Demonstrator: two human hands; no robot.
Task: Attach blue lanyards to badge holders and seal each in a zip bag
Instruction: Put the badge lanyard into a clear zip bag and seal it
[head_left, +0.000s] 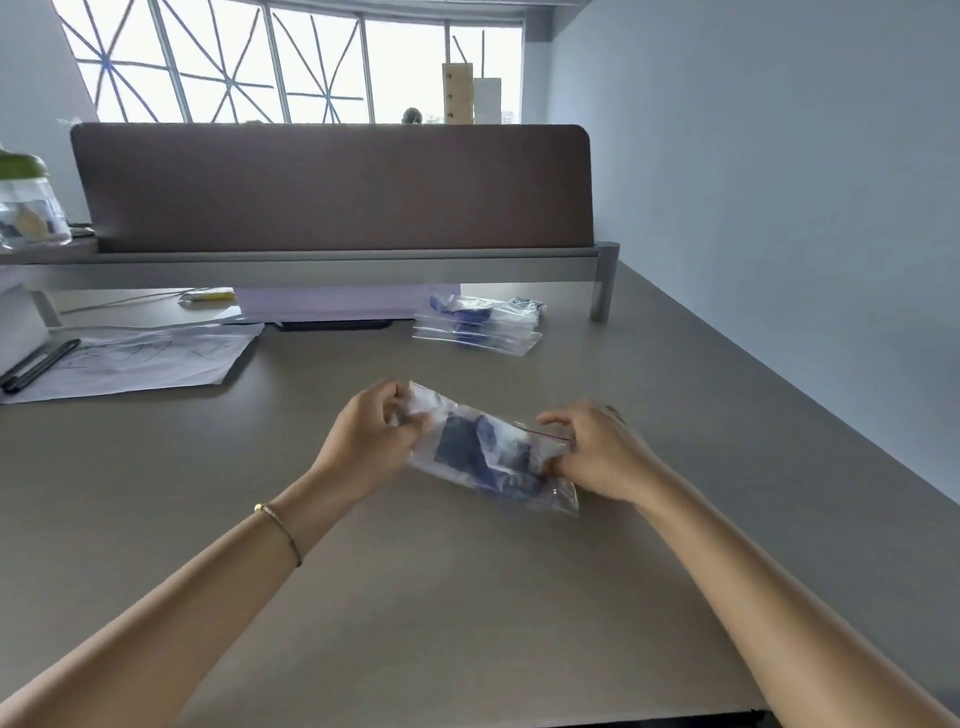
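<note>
In the middle of the frame a clear zip bag is held between both hands just above the grey desk, slanting from upper left down to lower right. Dark blue lanyard fabric shows through the film; the badge holder cannot be made out separately. The left hand pinches the bag's upper-left end with curled fingers. The right hand pinches the lower-right end, at the thin red zip line.

The bag looks light, limp and slick, so it will probably sag and crumple unless held at both ends. The zip strip seems the best place to grip, pinching along it to seal.

Right of centre, higher up, a stack of filled bags lies under the desk shelf, well apart from the hands.
</note>
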